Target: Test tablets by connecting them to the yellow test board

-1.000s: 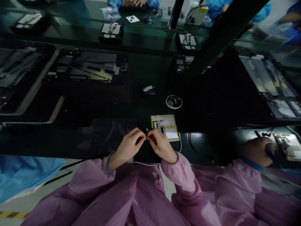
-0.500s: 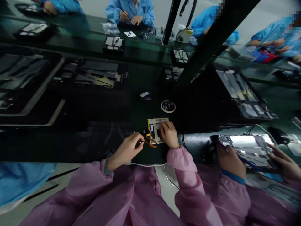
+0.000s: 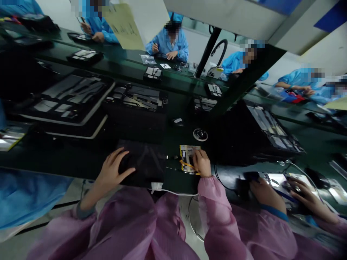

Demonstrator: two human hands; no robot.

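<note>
My left hand (image 3: 112,168) is open, thumb and fingers spread around the left end of a dark flat panel (image 3: 145,160) lying on the bench. My right hand (image 3: 202,162) is closed, its bent fingers at the right side of a flat battery pack (image 3: 186,153) with yellow edges and a white label. These fingers cover part of the battery. An orange flex cable (image 3: 189,165) crosses the battery's lower part towards my right hand. Left of the battery lies a small dark connector piece (image 3: 172,157), close to the panel's right edge.
Opened tablets (image 3: 73,94) are stacked at the left, more (image 3: 271,122) at the right. A round white-rimmed dish (image 3: 200,134) stands behind the battery. A neighbour's hands (image 3: 271,196) work at the right. A dark post (image 3: 244,79) slants across. People in blue sit opposite.
My left hand has let go of the orange cable and moved left to the dark panel, opening. My right hand stays at the battery, its fingers now more curled. The view has tilted up.
</note>
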